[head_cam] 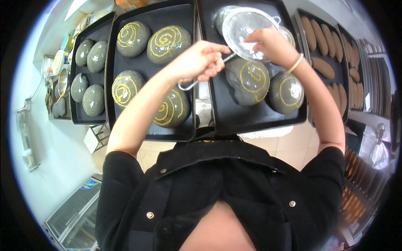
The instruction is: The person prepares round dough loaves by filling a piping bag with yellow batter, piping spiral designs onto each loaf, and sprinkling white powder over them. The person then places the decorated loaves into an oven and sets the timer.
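My left hand [209, 61] is closed around the handle of a metal sieve [248, 18], whose round bowl is over the back of the right black baking tray [245, 124]. My right hand [270, 44] reaches into the bowl with fingers bent; whether it pinches something there cannot be seen. Under and in front of the sieve lie rounded grey dough loaves [251, 81] with yellow spirals, partly hidden at the back. Another spiral-marked grey loaf [286, 92] sits at the tray's front right. The left black tray [150, 136] holds more such loaves [169, 44], one partly covered by my left forearm.
A further tray [91, 120] at the left bears plain glossy grey loaves [94, 100]. At the right, trays hold long brown loaves [323, 67]. A metal bowl [63, 80] stands at the far left. A rack with baked goods [351, 204] is at the lower right.
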Demonstrator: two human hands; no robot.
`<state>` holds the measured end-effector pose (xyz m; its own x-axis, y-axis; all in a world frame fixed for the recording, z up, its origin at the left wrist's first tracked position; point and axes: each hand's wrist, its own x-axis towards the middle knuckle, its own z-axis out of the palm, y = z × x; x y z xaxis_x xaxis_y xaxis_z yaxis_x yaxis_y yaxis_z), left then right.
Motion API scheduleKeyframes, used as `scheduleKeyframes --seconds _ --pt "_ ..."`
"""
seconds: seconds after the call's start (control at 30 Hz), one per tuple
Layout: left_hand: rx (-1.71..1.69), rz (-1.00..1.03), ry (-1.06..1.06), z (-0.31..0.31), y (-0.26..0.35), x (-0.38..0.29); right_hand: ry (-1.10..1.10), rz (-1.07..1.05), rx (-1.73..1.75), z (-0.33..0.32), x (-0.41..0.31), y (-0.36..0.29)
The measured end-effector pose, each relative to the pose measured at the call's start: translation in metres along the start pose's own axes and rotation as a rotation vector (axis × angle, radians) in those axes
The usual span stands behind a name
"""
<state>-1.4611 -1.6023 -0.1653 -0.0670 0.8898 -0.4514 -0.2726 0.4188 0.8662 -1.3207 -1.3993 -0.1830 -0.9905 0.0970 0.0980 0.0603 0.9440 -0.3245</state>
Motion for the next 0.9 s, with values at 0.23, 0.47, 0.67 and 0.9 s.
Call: scheduleKeyframes --seconds 0.23,0.47,0.67,0.9 --pt "0.056 -0.036 -0.148 0.015 -0.027 -0.023 0.103 0.257 -0.091 0.016 -0.042 -0.021" --pt "0.131 0.098 -0.165 0.019 -0.028 -0.022 0.253 0.16 -0.037 0.013 -0.031 -0.052" --pt "0.11 0.111 -0.258 0.021 -0.019 -0.02 0.137 0.279 -0.255 -0.004 -0.071 -0.03" --pt "0.159 0.063 -0.323 0.039 -0.016 -0.034 0.308 0.251 -0.218 0.008 -0.07 -0.044"
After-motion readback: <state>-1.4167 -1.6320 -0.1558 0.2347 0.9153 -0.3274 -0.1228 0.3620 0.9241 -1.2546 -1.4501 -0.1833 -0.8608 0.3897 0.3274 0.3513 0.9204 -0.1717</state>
